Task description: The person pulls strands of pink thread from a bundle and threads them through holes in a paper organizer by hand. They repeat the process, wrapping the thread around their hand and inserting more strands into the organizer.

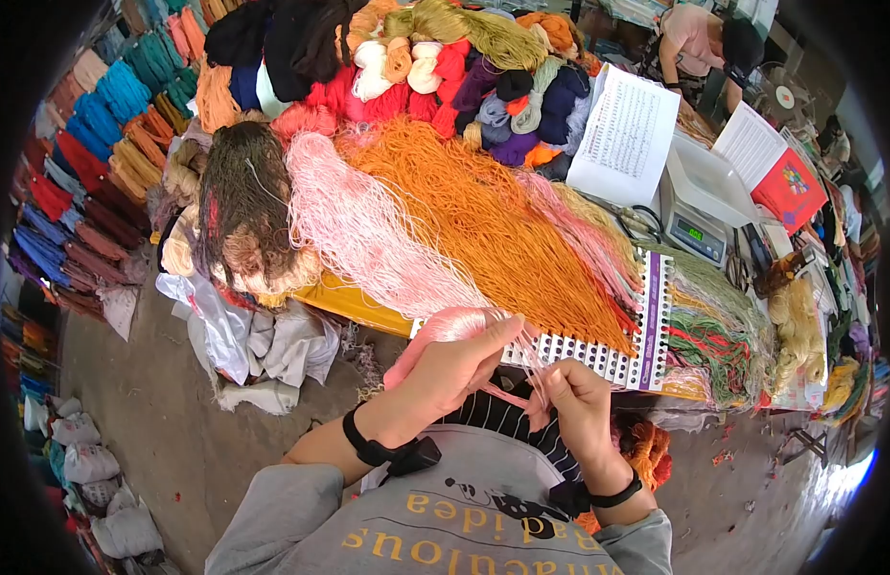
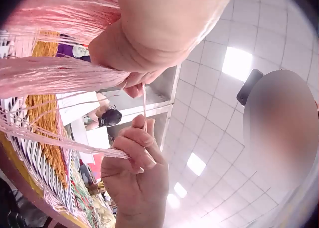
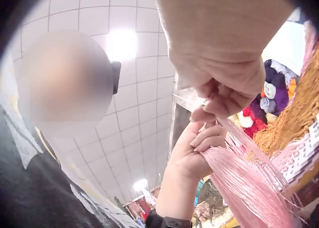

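Note:
Pink thread (image 1: 454, 331) runs through both hands above the person's lap, in front of the table. The left hand (image 1: 454, 369) curls round a thick pink bundle, seen as strands (image 2: 60, 74) leading into its fingers in the left wrist view. Close by on the right, the right hand (image 1: 581, 407) pinches thinner pink strands (image 2: 75, 146), its fingers curled. A short taut strand (image 2: 145, 101) spans the small gap between the hands. In the right wrist view the bundle (image 3: 249, 188) hangs from the left hand (image 3: 202, 148), partly behind the right hand (image 3: 224, 96).
On the table lie a light pink hank (image 1: 358, 220), a large orange hank (image 1: 483, 220) and a white perforated strip (image 1: 651, 316). Behind stand a scale (image 1: 696, 230) and a printed sheet (image 1: 622, 134). Scissors (image 1: 641, 225) lie near the scale. Another person (image 1: 694, 48) is at the back right.

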Demonstrator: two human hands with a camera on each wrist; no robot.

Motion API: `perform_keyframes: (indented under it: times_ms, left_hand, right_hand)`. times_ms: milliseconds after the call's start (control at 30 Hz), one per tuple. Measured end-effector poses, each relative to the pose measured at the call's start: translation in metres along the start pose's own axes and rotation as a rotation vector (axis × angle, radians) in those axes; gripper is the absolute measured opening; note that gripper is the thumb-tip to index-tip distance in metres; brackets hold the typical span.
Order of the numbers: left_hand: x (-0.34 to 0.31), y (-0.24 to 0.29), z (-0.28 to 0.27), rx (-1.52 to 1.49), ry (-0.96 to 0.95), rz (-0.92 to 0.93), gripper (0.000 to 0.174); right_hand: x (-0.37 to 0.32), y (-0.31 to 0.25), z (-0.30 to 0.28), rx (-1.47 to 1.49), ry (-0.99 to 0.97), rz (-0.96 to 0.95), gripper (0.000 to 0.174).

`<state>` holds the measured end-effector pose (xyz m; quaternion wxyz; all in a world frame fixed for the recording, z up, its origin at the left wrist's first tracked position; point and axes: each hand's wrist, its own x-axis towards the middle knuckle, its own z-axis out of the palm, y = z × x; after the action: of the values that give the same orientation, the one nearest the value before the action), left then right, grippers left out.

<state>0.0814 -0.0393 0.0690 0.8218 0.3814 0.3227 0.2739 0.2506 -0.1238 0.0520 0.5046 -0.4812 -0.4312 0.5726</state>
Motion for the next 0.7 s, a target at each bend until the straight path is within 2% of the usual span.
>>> perform_keyframes:
  times_ms: [33,267,333,700]
  left_hand:
    - [-0.001,0.0,0.0,0.063,0.009,-0.011,0.039]
    - [-0.003,0.001,0.005,0.114,0.057,-0.027,0.041]
    - [-0.002,0.004,0.008,0.038,0.083,-0.013,0.027]
    - [-0.002,0.002,0.011,0.054,0.087,0.063,0.026]
  right_hand:
    - [0.0,0.001,0.0,0.016,-0.005,-0.008,0.026]
    - [0.0,0.002,-0.001,0.09,-0.013,-0.023,0.027]
    - [0.0,0.003,-0.001,0.096,-0.018,-0.026,0.028]
    - [-0.001,0.001,-0.003,0.108,-0.023,-0.014,0.028]
